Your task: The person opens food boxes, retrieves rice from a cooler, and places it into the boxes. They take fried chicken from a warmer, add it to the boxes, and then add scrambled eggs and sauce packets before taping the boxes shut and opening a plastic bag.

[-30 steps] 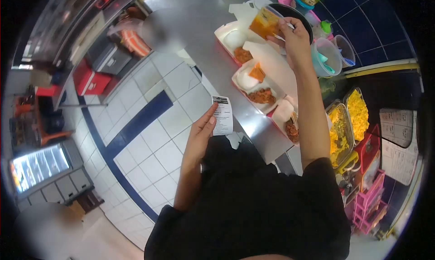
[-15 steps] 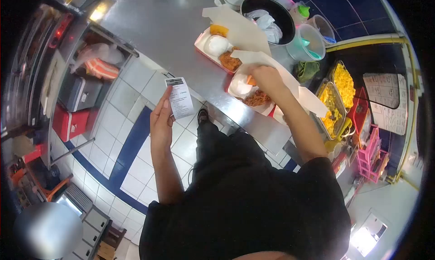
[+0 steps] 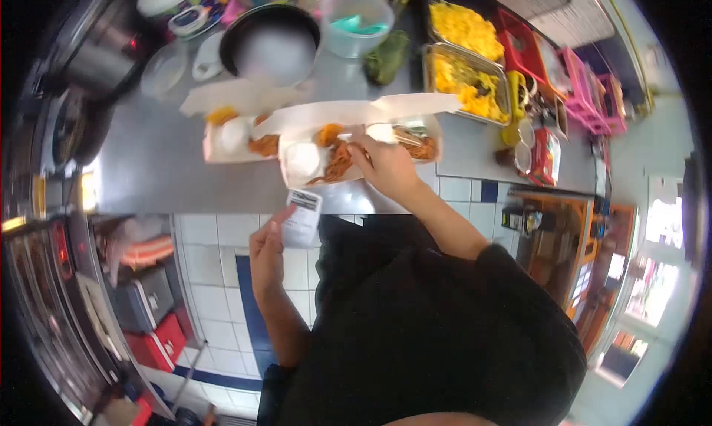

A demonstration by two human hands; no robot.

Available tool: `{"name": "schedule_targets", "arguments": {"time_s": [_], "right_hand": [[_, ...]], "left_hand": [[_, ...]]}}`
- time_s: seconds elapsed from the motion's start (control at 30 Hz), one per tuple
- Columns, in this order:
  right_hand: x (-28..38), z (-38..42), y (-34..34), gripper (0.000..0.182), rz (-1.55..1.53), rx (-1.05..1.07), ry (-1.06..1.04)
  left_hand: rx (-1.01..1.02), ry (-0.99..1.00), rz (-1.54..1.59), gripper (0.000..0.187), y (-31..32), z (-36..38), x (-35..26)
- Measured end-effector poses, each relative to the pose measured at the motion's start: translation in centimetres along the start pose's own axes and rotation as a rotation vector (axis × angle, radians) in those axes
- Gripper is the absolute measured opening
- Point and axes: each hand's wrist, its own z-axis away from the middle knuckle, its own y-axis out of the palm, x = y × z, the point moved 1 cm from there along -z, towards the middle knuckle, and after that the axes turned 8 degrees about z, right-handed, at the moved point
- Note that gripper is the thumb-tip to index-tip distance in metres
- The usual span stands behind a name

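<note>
Three open paper food boxes stand in a row on the steel counter (image 3: pixel 167 177). In my left hand (image 3: pixel 268 255) a printed paper receipt (image 3: pixel 302 227) is pinched below the counter's front edge. My right hand (image 3: pixel 389 165) is over the right part of the middle box (image 3: pixel 293 185), its thumb and fingers slightly apart and blurred. Near its fingertips lie an orange slice (image 3: pixel 329 134) and brown shredded-looking food (image 3: pixel 339 162). White rice (image 3: pixel 302 161) mounds at the left end. The left box (image 3: pixel 215 159) holds similar food; my right hand partly hides the right box (image 3: pixel 437 145).
Behind the boxes are a dark pot (image 3: pixel 271 44), a clear tub (image 3: pixel 360 29) and a green cloth (image 3: pixel 386 57). Two metal trays (image 3: pixel 467 84) of yellow food stand at the right, beside pink baskets (image 3: pixel 593 92). A red cooler (image 3: pixel 157 342) is on the lower left shelf.
The view has swung round, so the counter now runs across. My right hand's fingertips have come away from the orange slice, which now lies in the middle box. The receipt stays in my left hand.
</note>
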Motion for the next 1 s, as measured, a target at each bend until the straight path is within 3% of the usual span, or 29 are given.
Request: {"name": "schedule_targets", "arguments": {"time_s": [0.07,0.13,0.27,0.4,0.53,0.6,0.67,0.7,0.77,0.87,0.93,1.0], "right_hand": [[-2.8,4.0,-1.0,0.023,-0.068,-0.063,0.139],[-7.3,8.1,-0.8,0.023,-0.249,-0.089,0.38],[-13.1,12.9,-3.4,0.025,-0.501,-0.099,0.762],[-19.2,12.4,-7.9,0.023,-0.577,-0.202,0.813],[-31.3,5.9,-13.2,0.027,0.063,-0.39,0.44],[-36.3,1.3,-15.9,0.031,0.451,-0.093,0.36],[-41.1,-3.2,-16.4,0.035,0.428,0.224,0.369],[-41.3,-4.3,-17.0,0.035,0.413,0.212,0.358],[-40.4,-6.8,-17.3,0.043,0.415,0.452,0.562],[-39.0,-8.3,-16.1,0.052,0.304,0.541,0.533],[-39.4,-9.4,-14.5,0.053,0.299,0.51,0.542],[-38.9,-9.6,-14.2,0.047,0.267,0.35,0.606]], "left_hand": [[0.035,-0.077,0.061,0.033,3.4,-1.1,-0.6],[0.223,-0.167,-0.014,0.029,6.1,-1.9,-0.2],[0.309,-0.167,-0.084,0.019,12.2,-2.6,1.1],[0.335,-0.095,-0.328,0.017,16.5,-4.0,4.2],[0.329,-0.079,-0.574,0.018,22.1,-5.0,5.2],[0.241,-0.171,-0.505,0.018,25.3,-5.1,5.3],[0.219,-0.113,-0.534,0.018,28.0,-4.9,5.7],[0.196,-0.059,-0.524,0.018,29.3,-4.9,5.9],[0.134,-0.067,-0.554,0.018,32.0,-4.2,5.8],[0.044,-0.088,-0.504,0.019,33.5,-2.8,7.6],[-0.04,-0.151,-0.431,0.02,34.6,-1.9,7.6],[-0.078,-0.173,-0.405,0.02,34.7,-1.3,8.0]]}}
